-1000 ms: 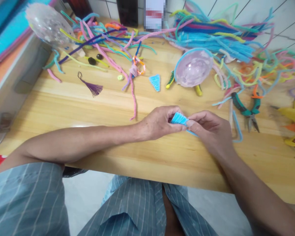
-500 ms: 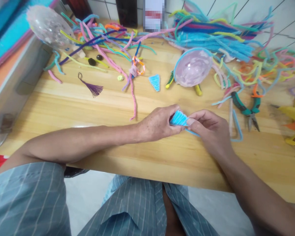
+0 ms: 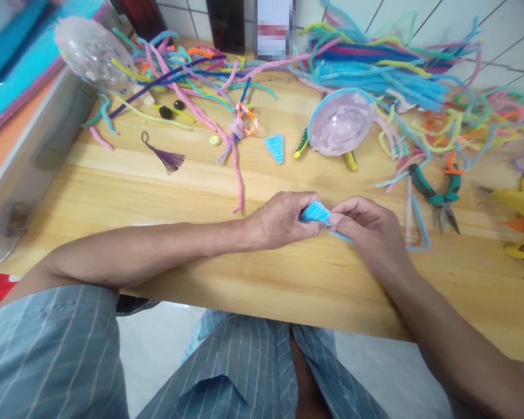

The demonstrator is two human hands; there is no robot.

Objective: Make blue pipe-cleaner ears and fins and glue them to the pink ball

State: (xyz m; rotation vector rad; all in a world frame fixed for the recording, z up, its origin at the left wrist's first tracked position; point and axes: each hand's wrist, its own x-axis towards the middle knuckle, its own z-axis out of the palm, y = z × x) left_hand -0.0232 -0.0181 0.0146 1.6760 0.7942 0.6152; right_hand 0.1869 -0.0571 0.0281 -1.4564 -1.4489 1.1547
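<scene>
We grip a ridged blue piece (image 3: 315, 213) in our left hand (image 3: 279, 220) while our right hand (image 3: 370, 230) pinches its end above the bench (image 3: 179, 195). Beyond, we see a similar blue wedge (image 3: 275, 148) between a purple tassel (image 3: 168, 160) and a blue-rimmed pinkish bowl (image 3: 341, 123), with green-handled pliers (image 3: 443, 198) farther right.

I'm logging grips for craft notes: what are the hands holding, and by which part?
A ridged blue piece: the left hand grips its left end, and the right hand pinches its right end.
</scene>
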